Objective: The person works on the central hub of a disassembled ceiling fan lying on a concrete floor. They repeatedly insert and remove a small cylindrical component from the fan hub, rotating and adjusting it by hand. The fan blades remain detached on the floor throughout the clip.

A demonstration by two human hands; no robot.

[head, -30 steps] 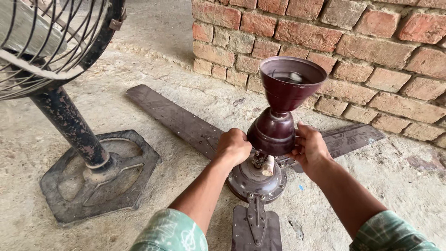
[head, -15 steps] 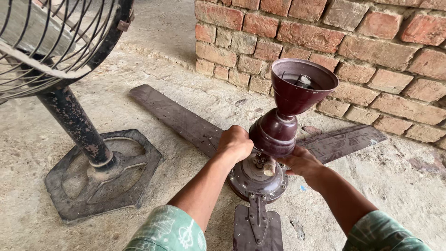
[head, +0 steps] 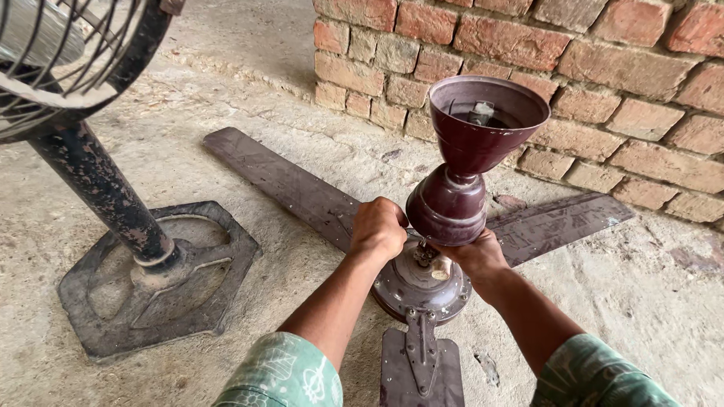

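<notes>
1. Both hands grip the ceiling fan's centre: left hand [head: 378, 228] curled shut against the left side of the lower maroon cup [head: 446, 207]; right hand [head: 477, 256] cupped under it from the right, fingers wrapped around its underside.
2. Fan motor [head: 419, 288] sits on the concrete floor [head: 641, 301], centre of view, just below the hands.
3. Downrod stands upright from the motor; upper maroon cup [head: 486, 124] on top, open side up.
4. Three brown blades [head: 279, 181] lie flat: one far-left, one right toward the brick wall [head: 603, 68], one near.
5. Pedestal fan left: rusty pole on a hexagonal base [head: 154, 283], wire guard [head: 68, 53] at top-left.
</notes>
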